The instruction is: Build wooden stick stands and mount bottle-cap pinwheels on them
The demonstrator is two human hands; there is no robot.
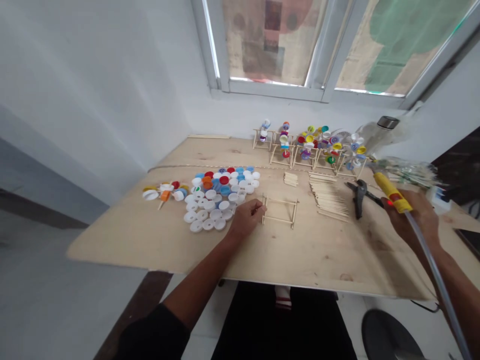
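Observation:
My left hand [248, 216] is closed, its fingertips pinching the left side of a small frame of thin wooden sticks [279, 220] that stands on the table. In my right hand [422, 217], at the right side, is a yellow glue gun [393, 193]; a long translucent glue stick [435, 270] trails from its rear and a small red light glows by my fingers. Left of my left hand lie many bottle caps [215, 212], mostly white, with some blue and red. A row of loose wooden sticks [330, 200] lies between the frame and a black tool [359, 199].
Several finished-looking stick stands with coloured cap wheels [307, 150] line the back. A separate cap wheel [165, 192] lies at left, short sticks [290, 179] beyond the frame. A clear bottle [382, 132] and plastic-bagged sticks [408, 172] are at back right. The table's front edge [285, 284] is near me.

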